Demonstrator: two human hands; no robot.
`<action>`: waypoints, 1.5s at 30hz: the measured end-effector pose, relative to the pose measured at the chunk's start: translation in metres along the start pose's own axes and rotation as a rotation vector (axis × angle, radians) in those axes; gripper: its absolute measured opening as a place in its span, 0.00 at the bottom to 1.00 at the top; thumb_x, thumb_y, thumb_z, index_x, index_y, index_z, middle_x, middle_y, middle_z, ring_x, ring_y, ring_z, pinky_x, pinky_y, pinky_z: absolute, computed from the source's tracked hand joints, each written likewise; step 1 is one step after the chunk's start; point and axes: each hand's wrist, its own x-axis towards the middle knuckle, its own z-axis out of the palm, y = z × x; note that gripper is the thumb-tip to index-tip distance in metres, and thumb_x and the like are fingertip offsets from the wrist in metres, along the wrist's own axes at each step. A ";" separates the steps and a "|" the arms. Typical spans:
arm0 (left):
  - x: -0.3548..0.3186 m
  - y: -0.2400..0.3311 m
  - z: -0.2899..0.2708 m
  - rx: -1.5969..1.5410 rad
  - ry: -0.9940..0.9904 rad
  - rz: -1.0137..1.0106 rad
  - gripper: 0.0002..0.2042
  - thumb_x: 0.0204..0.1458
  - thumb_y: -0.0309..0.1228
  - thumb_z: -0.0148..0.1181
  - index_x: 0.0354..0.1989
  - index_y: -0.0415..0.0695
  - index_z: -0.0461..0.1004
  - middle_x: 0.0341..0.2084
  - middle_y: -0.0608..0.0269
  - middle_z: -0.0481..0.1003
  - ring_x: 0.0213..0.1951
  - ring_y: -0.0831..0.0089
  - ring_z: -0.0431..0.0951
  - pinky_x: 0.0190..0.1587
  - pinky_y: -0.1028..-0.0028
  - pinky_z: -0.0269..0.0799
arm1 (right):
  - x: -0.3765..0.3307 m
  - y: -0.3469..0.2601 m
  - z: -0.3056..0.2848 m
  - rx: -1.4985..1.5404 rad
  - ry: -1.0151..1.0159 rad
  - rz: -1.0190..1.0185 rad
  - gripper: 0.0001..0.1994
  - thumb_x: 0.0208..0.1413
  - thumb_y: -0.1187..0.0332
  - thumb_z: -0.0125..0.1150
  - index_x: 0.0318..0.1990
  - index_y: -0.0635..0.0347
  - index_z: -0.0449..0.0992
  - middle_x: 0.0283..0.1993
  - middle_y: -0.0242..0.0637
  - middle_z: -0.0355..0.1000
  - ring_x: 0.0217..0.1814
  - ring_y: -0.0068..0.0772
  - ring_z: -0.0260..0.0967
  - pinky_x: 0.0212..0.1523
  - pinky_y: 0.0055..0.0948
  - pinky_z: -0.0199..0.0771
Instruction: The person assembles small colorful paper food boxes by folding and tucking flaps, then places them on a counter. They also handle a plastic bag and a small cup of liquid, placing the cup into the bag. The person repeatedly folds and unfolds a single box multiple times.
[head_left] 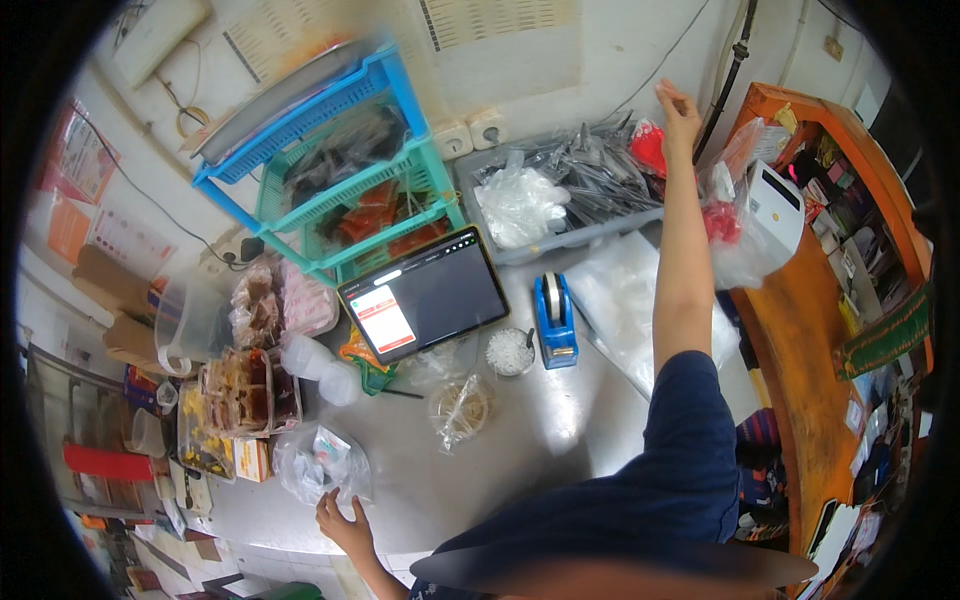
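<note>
Two hands I watch: left hand is spread by the bag; right hand, raised near the tray, is loosely open.

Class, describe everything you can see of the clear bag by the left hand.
The clear bag is thin and crinkled, apparently plastic, with something whitish inside, too unclear to identify. It lies on the metal table, right of a small box. The left hand is at its near edge, fingers spread; whether they touch it is hard to tell.

A metal table carries a blue tape dispenser, grey tray and clear bag.
</note>
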 end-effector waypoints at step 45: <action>0.007 -0.030 0.007 -0.374 -0.138 0.166 0.27 0.43 0.33 0.68 0.54 0.45 0.68 0.48 0.49 0.71 0.52 0.52 0.69 0.55 0.58 0.61 | -0.289 -0.279 0.257 0.130 -0.576 0.255 0.15 0.66 0.54 0.46 0.41 0.57 0.64 0.21 0.27 0.59 0.17 0.17 0.54 0.20 0.21 0.60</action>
